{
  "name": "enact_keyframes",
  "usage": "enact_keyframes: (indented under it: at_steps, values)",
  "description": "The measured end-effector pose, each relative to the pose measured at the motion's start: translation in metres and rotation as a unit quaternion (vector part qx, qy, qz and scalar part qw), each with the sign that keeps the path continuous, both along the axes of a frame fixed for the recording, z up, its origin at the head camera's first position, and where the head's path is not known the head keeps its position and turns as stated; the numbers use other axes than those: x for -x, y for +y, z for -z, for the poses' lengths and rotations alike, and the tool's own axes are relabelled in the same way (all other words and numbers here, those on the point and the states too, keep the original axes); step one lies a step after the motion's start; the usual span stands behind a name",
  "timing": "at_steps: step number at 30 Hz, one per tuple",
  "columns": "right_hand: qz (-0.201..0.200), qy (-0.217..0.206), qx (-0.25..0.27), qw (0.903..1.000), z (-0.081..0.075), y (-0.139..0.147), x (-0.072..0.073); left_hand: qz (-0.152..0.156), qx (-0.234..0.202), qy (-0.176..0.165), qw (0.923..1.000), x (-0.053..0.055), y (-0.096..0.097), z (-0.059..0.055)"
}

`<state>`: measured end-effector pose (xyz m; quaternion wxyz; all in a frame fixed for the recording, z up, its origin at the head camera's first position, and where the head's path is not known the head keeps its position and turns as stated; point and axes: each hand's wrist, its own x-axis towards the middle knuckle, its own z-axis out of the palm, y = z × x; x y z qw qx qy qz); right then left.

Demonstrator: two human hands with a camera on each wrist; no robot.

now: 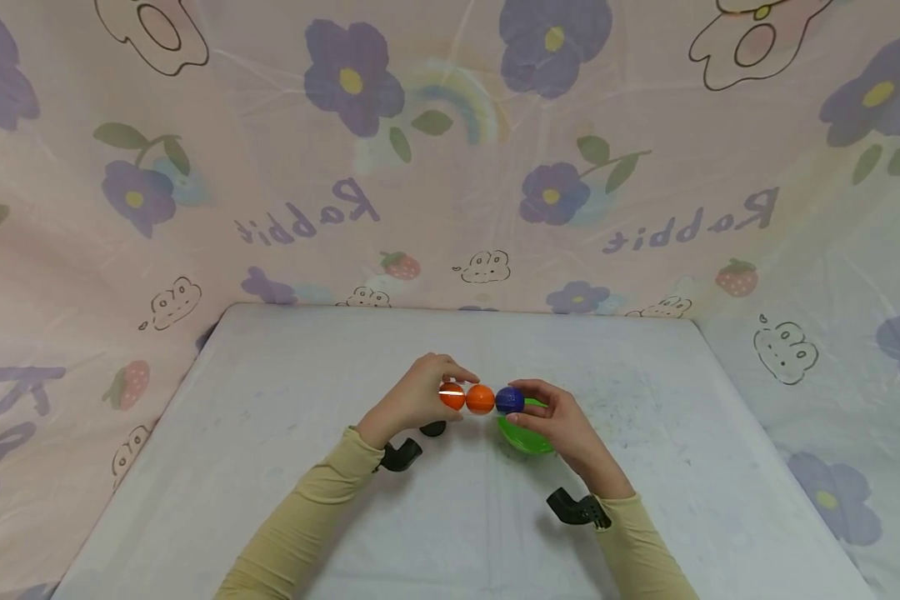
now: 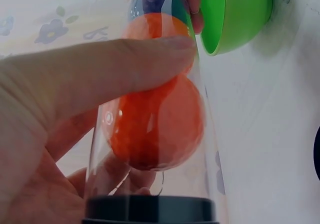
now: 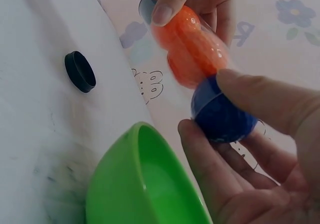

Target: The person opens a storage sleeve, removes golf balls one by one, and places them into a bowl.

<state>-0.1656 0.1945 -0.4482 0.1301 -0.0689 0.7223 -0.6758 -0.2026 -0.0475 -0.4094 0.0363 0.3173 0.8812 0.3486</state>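
A clear tube (image 2: pixel 197 179) lies sideways in my left hand (image 1: pixel 416 398), thumb on one side and fingers around the other. Two orange balls (image 1: pixel 480 399) sit inside it, and a dark cap (image 2: pixel 150 209) closes the end toward the left wrist. At the tube's other end, my right hand (image 1: pixel 562 417) pinches a blue ball (image 3: pixel 220 111) between thumb and fingers, right at the tube's mouth. Below the right hand stands a green bowl (image 1: pixel 527 439), partly covered by that hand in the head view.
A loose black lid (image 3: pixel 80 72) lies on the white tabletop (image 1: pixel 330 517), left of the bowl and under the left hand. Patterned cloth walls (image 1: pixel 450 192) rise at the back and both sides. Black wrist mounts (image 1: pixel 577 508) stick out from the sleeves.
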Motion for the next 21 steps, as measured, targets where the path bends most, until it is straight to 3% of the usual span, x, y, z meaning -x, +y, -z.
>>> enact_keyframes:
  at_steps: [14, 21]
  values:
    - [-0.014, -0.014, 0.012, 0.9997, -0.013, 0.000, -0.003, 0.016, -0.028, -0.015, 0.9994, 0.001, -0.004, 0.003]
    - [-0.014, -0.003, 0.017, 0.9998, -0.007, 0.002, -0.001, 0.015, -0.037, -0.027, 0.9988, 0.001, -0.007, 0.005]
